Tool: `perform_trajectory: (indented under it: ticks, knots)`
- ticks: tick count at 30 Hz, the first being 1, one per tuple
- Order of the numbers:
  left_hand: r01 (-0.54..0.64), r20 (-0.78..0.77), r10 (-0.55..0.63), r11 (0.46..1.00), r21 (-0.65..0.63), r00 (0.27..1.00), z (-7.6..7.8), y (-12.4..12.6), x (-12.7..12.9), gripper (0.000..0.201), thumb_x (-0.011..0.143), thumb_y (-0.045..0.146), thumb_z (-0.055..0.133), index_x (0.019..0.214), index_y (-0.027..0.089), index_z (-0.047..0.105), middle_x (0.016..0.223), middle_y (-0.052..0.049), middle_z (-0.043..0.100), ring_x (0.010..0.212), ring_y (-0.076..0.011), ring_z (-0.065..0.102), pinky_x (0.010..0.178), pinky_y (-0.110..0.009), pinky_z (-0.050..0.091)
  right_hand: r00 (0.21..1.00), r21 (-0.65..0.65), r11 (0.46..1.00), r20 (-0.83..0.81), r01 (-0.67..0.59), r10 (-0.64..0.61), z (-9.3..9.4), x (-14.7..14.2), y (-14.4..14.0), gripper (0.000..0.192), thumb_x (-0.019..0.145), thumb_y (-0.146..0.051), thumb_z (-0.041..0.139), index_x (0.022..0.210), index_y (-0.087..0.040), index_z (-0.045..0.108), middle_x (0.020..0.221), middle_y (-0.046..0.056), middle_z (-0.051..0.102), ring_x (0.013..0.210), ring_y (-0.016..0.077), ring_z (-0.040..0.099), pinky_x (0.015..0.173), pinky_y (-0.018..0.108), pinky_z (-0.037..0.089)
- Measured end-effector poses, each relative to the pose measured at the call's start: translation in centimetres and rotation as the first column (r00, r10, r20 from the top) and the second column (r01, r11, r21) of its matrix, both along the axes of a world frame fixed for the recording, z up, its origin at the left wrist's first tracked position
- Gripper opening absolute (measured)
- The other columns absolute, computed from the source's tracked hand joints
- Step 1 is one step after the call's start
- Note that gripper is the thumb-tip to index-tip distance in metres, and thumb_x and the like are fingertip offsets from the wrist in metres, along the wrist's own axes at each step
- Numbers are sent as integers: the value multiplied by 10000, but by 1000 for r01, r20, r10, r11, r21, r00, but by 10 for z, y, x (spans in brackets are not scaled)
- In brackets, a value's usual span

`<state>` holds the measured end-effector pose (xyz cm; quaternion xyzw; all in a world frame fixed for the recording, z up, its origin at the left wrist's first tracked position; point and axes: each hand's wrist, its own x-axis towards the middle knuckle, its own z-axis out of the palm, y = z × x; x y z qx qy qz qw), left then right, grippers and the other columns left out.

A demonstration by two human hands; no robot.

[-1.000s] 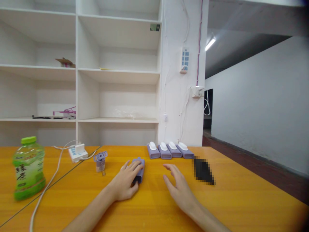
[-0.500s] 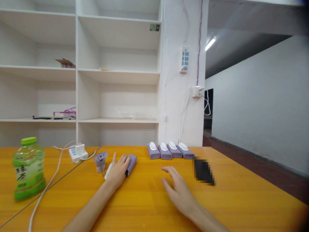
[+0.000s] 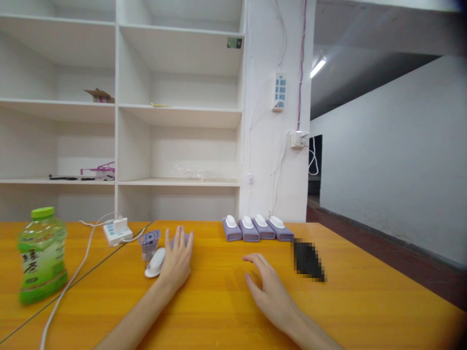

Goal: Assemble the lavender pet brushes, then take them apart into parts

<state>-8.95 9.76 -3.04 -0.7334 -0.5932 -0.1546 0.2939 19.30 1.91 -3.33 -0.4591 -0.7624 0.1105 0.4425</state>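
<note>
At seven o'clock, the left hand (image 3: 177, 261) lies spread over a purple box (image 3: 187, 238); at five, the right hand (image 3: 269, 287) curves, thumb apart.

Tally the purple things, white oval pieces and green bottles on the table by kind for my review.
Purple rectangular boxes in the row: 4
Purple piece mostly hidden by the left hand: 1
Purple-topped cup-shaped item: 1
White oval pieces: 5
Green plastic bottle: 1
Total: 12
</note>
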Motion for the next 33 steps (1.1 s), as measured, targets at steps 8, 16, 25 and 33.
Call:
perform_trajectory:
  ticks: [8, 16, 25, 33]
  knots:
    - [208, 34, -206, 975, -76, 978, -5, -2, 5, 391, 993, 274, 378, 1254, 172, 651, 1421, -165, 604, 1379, -292, 485, 1212, -615, -84, 997, 34, 998, 64, -51, 49, -7, -11, 3, 370, 920, -142, 465, 1265, -221, 572, 1342, 104, 561, 1303, 244, 522, 1166, 408, 373]
    - [111, 105, -108, 993, -26, 989, -4, 13, -29, 352, 991, 232, 398, 978, 152, 740, 1106, -158, 741, 1265, -350, 569, 1134, -720, -164, 953, 42, 997, 297, -70, 55, -14, -17, 2, 398, 912, -138, 494, 1291, -234, 569, 1466, 97, 487, 1376, 223, 464, 1174, 342, 352]
    - [3, 22, -2, 999, -39, 1000, -1, 23, -41, 491, 815, -19, 392, 1102, 157, 750, 1242, -169, 720, 1331, -356, 530, 1145, -710, -175, 828, 178, 931, 426, 319, -365, 24, -69, 97, 359, 889, -186, 537, 1243, -191, 593, 1351, 169, 564, 1260, 339, 511, 1038, 482, 418]
    - [35, 73, -31, 998, -51, 997, -9, 34, -42, 613, 756, -9, 420, 1283, 171, 677, 1464, -170, 570, 1445, -330, 410, 1196, -651, -137, 743, 116, 835, 403, 538, -534, 25, -106, 177, 608, 807, -142, 605, 1403, -107, 490, 1293, 300, 588, 1190, 450, 550, 940, 630, 398]
